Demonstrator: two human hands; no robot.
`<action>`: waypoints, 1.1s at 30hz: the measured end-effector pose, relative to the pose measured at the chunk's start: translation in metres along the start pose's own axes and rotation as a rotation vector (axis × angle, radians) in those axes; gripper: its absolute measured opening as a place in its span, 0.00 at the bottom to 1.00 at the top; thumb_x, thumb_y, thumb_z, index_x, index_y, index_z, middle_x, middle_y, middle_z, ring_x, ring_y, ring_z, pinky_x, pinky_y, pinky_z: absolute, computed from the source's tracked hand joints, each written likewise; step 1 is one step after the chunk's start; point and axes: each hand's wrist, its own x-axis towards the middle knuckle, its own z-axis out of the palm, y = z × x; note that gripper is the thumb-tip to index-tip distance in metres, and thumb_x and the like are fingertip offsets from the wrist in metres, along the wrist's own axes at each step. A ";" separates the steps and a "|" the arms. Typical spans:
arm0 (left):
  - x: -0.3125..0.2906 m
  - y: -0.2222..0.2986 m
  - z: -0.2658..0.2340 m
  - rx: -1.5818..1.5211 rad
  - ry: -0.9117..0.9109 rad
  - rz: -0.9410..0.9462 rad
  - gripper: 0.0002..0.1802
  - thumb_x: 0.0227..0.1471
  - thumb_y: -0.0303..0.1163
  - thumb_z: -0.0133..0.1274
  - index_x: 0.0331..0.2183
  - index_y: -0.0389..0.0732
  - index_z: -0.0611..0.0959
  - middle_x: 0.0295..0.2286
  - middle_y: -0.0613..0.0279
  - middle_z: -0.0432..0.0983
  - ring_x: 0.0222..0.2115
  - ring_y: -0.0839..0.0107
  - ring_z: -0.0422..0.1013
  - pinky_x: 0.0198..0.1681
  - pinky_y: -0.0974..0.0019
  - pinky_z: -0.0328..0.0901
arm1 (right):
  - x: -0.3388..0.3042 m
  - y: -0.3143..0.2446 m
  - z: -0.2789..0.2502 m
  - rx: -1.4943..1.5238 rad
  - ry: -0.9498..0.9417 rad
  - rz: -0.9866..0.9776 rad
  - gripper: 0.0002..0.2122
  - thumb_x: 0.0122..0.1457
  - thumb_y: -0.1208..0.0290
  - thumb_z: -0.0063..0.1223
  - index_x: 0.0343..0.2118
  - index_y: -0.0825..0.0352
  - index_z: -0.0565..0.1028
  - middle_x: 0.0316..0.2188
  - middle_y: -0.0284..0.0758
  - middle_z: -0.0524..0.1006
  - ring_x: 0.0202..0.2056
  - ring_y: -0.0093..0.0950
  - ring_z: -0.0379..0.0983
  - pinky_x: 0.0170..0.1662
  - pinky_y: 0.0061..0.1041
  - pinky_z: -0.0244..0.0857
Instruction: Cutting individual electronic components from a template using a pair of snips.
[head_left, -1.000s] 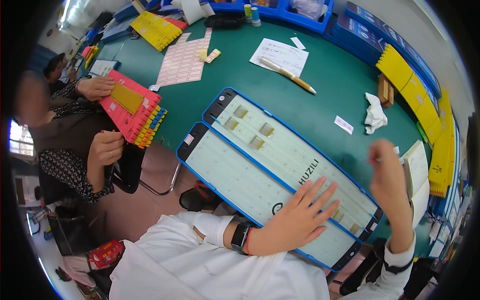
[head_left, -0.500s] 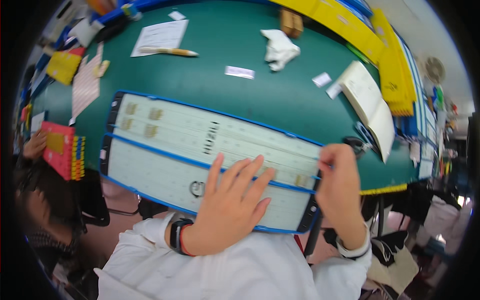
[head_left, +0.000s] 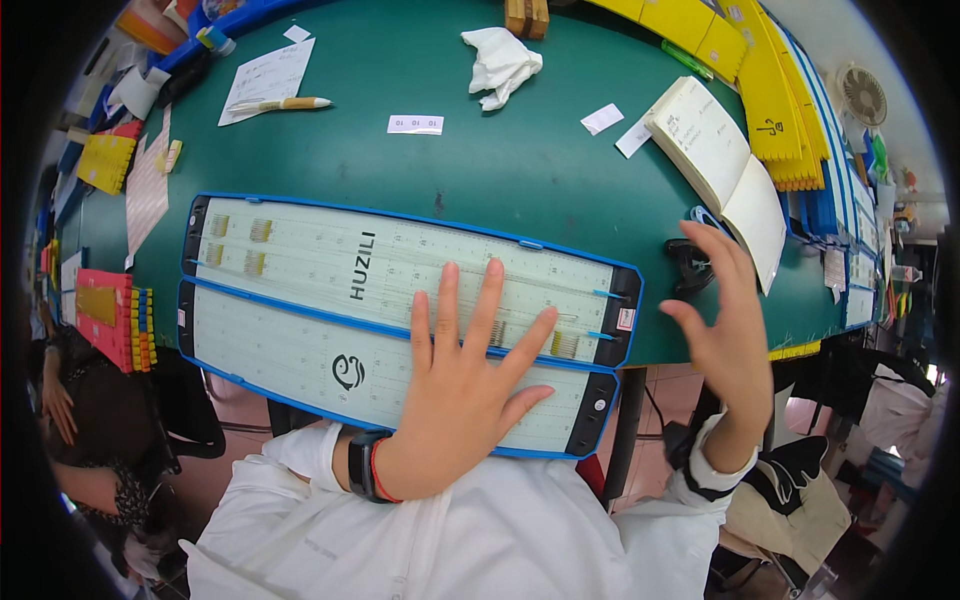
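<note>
A long, flat fishing-line case (head_left: 310, 270) with a blue frame lies opened out in front of me, its two pale panels side by side. Fine lines stretch along the far panel between small brass-coloured coils (head_left: 260, 231), and short blue tips (head_left: 606, 294) show at its right end. My left hand (head_left: 445, 415) rests over the case, fingers spread across the lines and holding nothing; part of both panels is hidden under it. Beyond the case's right end, my right hand (head_left: 735, 320) is raised, empty, with thumb and fingers apart.
Black-handled scissors (head_left: 688, 265) and an open notebook (head_left: 705, 145) lie at the right, near stacked yellow cases (head_left: 775, 90). Farther back are a crumpled tissue (head_left: 498, 65), paper labels (head_left: 415, 124) and a pen (head_left: 285, 104) on a sheet. Another person's hand (head_left: 58, 405) shows at the left.
My right hand has let go at the case's right end and moved away to the right, its fingers opening. My left hand stays spread on the case. The whole view has shifted slightly.
</note>
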 end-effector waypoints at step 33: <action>0.009 -0.009 -0.004 0.084 0.026 -0.032 0.35 0.45 0.49 0.56 0.56 0.62 0.69 0.60 0.41 0.48 0.59 0.34 0.46 0.58 0.41 0.48 | 0.000 -0.027 0.083 1.270 0.523 -0.062 0.09 0.64 0.67 0.34 0.35 0.68 0.57 0.24 0.43 0.69 0.28 0.40 0.74 0.36 0.35 0.69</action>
